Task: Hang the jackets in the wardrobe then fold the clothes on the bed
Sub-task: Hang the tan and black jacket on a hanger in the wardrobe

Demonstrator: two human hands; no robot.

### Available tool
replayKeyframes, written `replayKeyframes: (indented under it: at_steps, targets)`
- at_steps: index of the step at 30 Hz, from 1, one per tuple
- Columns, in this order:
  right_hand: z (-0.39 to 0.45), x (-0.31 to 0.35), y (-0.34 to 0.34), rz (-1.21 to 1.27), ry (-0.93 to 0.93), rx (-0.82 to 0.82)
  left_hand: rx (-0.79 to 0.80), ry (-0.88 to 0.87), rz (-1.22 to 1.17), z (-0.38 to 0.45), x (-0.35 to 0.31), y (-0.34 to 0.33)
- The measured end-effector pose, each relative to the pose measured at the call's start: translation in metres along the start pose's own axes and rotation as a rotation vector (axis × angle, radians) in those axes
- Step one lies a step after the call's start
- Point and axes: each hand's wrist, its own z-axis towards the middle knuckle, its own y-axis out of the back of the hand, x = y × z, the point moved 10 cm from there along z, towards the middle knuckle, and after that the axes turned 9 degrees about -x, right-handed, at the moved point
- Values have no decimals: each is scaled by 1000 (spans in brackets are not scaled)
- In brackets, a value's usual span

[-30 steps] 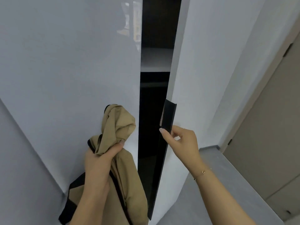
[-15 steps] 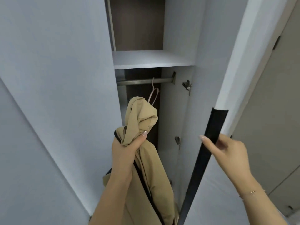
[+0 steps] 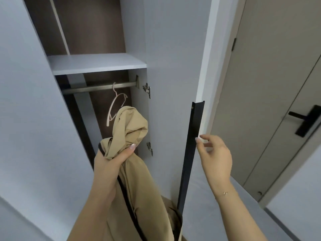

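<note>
The wardrobe (image 3: 165, 49) is filling most of the view, its right door (image 3: 173, 119) standing swung open toward three o'clock. Behind that door, from one to four o'clock, a beige room door (image 3: 271, 84) is showing with a black lever handle (image 3: 305, 120). Inside the wardrobe, a pale shelf (image 3: 97, 64) is sitting at eleven o'clock, and just beneath it a metal rail (image 3: 99, 86) is running across. The tan jacket (image 3: 139, 180) with black trim is hanging bunched from centre down to six o'clock, in front of the open compartment and below the rail. A long black handle strip (image 3: 189, 153) is running down the open door's edge, right of centre toward five o'clock. The left hand (image 3: 111, 164) is gripping the jacket's gathered upper fabric, thumb pressing over the fold. The right hand (image 3: 215, 159) is hovering just beside the handle strip at four o'clock, fingers loosely spread and holding nothing; whether a fingertip is touching the strip I cannot tell. A pink hanger (image 3: 115, 106) is hanging on the rail, directly above the jacket's top. A thin bracelet (image 3: 225, 193) is sitting on the right wrist.
</note>
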Motion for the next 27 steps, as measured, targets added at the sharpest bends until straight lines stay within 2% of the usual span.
replayKeyframes:
  at_steps: [2, 3, 6, 9, 15, 20, 25, 27]
  targets:
    - [-31, 28, 4, 162, 113, -65, -33, -13, 4, 3, -3, 10]
    - [-44, 43, -4, 238, 155, -21, -55, -21, 11, 5, -5, 17]
    - [-69, 81, -58, 388, 156, 261, -115, -52, 32, 15, -7, 49]
    - [-79, 111, -127, 496, 69, 504, -187, -92, 83, 28, -9, 90]
    - [-98, 169, -266, 549, 35, 793, -348, -174, 140, 71, -11, 187]
    - [-111, 226, -364, 640, -16, 935, -522, -201, 201, 101, -8, 250]
    - [-90, 260, -438, 704, -146, 853, -622, -256, 284, 120, -11, 282]
    - [-87, 267, -464, 725, -230, 892, -652, -261, 305, 124, -14, 292]
